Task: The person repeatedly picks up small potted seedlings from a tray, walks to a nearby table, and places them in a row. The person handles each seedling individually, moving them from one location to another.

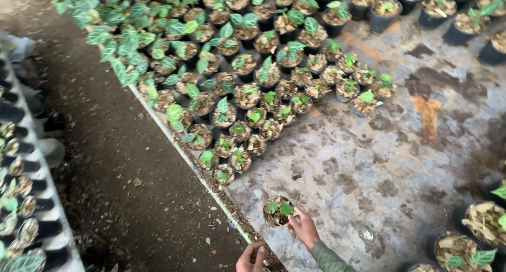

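Only partly seen, the left hand [252, 259] sits at the bottom edge of the head view, cut off below the knuckles; its fingers curl inward, but whether they grip anything cannot be told. The right hand [303, 227] reaches forward from a green sleeve [328, 258], whose arm runs out of frame at the bottom. Its fingers close on the near rim of a small pot [277, 211] with a few green leaves and brown chips on top. The pot's lower part is hidden by its own rim, so whether it rests on the floor [379, 166] or hangs just above it is unclear.

The pot is near the floor's metal edge [200, 174], apart from the big cluster of like pots [237, 103] that fills the upper middle. Bare, stained concrete lies between them. Larger pots [474, 235] stand at the lower right, cut by the frame. A dirt path [116, 161] runs left of the edge, and beyond it a blurred row of pots [21, 198] is hard to make out.
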